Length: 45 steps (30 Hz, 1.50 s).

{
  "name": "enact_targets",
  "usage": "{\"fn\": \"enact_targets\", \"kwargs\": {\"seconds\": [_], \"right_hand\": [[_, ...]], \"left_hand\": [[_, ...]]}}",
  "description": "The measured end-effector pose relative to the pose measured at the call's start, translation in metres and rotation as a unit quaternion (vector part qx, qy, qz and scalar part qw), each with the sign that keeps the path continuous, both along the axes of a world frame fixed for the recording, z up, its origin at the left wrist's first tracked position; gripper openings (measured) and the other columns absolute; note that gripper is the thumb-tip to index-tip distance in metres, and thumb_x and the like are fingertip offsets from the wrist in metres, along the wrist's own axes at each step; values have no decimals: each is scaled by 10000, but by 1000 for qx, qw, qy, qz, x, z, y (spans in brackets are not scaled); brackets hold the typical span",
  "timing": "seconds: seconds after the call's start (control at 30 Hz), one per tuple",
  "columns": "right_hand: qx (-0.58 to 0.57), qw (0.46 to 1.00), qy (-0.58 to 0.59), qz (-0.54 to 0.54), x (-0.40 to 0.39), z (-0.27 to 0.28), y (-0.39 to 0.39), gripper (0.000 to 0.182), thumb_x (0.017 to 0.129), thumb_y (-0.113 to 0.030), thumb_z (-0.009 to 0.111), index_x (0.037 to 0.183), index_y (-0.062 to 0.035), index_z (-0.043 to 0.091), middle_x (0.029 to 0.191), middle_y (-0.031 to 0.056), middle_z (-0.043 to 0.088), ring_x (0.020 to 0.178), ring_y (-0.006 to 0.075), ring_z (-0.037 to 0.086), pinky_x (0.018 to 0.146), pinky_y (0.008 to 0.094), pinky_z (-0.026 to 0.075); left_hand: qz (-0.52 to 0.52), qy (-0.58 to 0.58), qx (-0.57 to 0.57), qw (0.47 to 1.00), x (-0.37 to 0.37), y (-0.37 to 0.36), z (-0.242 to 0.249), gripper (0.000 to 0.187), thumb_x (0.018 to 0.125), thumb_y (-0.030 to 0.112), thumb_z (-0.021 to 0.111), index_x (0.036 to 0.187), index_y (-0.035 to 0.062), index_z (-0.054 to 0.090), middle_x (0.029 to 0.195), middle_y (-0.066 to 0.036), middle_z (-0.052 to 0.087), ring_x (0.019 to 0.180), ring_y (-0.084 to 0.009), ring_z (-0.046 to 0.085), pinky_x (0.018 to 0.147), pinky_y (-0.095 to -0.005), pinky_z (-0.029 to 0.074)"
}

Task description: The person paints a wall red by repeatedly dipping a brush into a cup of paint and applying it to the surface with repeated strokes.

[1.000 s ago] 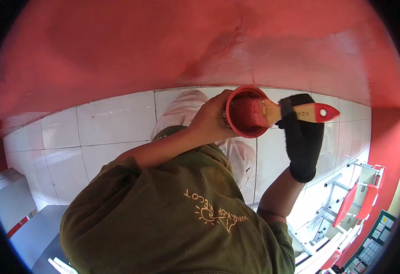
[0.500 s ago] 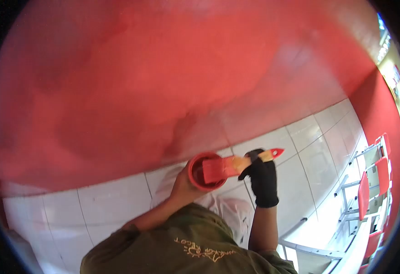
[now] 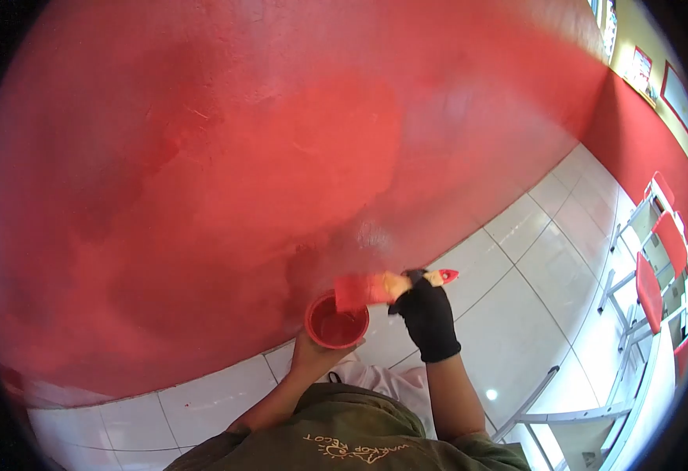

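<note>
My bare left hand [image 3: 314,355] is wrapped round a round red cup [image 3: 337,339] with dark red paint inside. In a black glove, my right hand [image 3: 429,318] grips the handle of a wide paintbrush [image 3: 375,289]. The brush's red-coated bristles lie over the upper right rim of the cup, and the red tip of the handle sticks out past my fingers. Beyond the cup rises a red wall [image 3: 265,180] with uneven darker and brighter patches.
White floor tiles [image 3: 509,314] run along the foot of the wall. At the right are red-and-grey chairs [image 3: 648,292] with metal legs. Framed pictures [image 3: 680,102] hang on a wall at the upper right.
The brush has risen from inside the cup to its upper right rim. Both hands and the cup sit slightly lower and further left in view, and the view has turned toward the right.
</note>
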State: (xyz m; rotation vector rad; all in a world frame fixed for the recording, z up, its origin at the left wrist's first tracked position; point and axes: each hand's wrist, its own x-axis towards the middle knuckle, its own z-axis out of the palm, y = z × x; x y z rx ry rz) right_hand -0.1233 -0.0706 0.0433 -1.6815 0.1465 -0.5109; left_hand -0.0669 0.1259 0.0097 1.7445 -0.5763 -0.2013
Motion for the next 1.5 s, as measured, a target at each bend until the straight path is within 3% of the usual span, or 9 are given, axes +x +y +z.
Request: {"fn": "enact_targets", "kwargs": {"seconds": [0.07, 0.1, 0.13, 0.2, 0.5, 0.73, 1.03, 1.27, 1.5], "right_hand": [[306, 950, -49, -45, 13, -8, -4, 228, 931, -151, 511, 1085, 17, 519, 934, 127, 610, 729, 210, 637, 636, 296, 512], [113, 988, -59, -89, 14, -4, -4, 266, 935, -158, 506, 1134, 17, 490, 988, 122, 598, 815, 199, 632, 676, 301, 522], [115, 987, -56, -94, 19, 1, -3, 266, 935, -158, 506, 1134, 17, 490, 988, 122, 598, 815, 199, 632, 676, 301, 522], [380, 901, -139, -154, 34, 12, 2, 279, 932, -168, 516, 1136, 19, 487, 966, 111, 590, 834, 190, 626, 708, 288, 526], [337, 896, -249, -148, 92, 40, -11, 266, 925, -217, 582, 1060, 8, 537, 932, 119, 612, 819, 188, 632, 740, 316, 552], [203, 881, -418, -87, 106, 157, -20, 227, 921, -199, 586, 1026, 1, 570, 946, 90, 625, 848, 186, 628, 766, 325, 541], [306, 899, -272, -157, 98, 61, -8, 257, 941, -216, 557, 1088, -7, 534, 992, 94, 606, 852, 186, 623, 793, 334, 538], [238, 866, -427, -106, 114, 138, -26, 330, 948, -293, 542, 1066, 15, 523, 970, 115, 602, 880, 203, 628, 832, 325, 521], [327, 879, -308, -159, 119, 31, -18, 287, 940, -238, 555, 1084, 4, 504, 953, 110, 595, 835, 199, 627, 799, 334, 535]], "left_hand": [[-6, 18, 2, 1000, 1, 3, -6, 754, 621, 155, 866, 1242, 35, 456, 1189, -105, 556, 1104, -199, 546, 910, -347, 470], [-8, 33, 0, 999, 1, 4, -8, 744, 622, 153, 865, 1236, 36, 463, 1184, -103, 560, 1104, -200, 545, 906, -347, 471], [-13, 36, 3, 999, 0, 4, -7, 744, 622, 153, 865, 1236, 36, 463, 1184, -103, 560, 1104, -200, 545, 906, -347, 471], [3, 0, -48, 999, -1, 3, -4, 653, 617, 206, 870, 1152, 27, 541, 1103, -98, 620, 1007, -191, 605, 852, -334, 503], [4, 16, -26, 1000, -4, 10, -5, 646, 620, 197, 868, 1151, 30, 542, 1105, -95, 619, 1007, -191, 606, 849, -335, 506], [-8, 60, -33, 998, -9, 11, 1, 671, 615, 186, 871, 1171, 33, 528, 1130, -90, 605, 1034, -182, 590, 864, -328, 496], [-3, 24, -58, 998, -4, 9, -9, 664, 617, 170, 867, 1171, 36, 526, 1130, -88, 603, 1043, -183, 583, 870, -330, 491], [-23, 82, -37, 996, -9, 7, -6, 667, 616, 173, 868, 1172, 37, 526, 1127, -92, 605, 1035, -184, 589, 863, -333, 493], [-12, 61, -34, 998, -8, 7, -12, 664, 610, 164, 869, 1166, 40, 527, 1124, -91, 605, 1031, -183, 590, 862, -333, 492]]}}
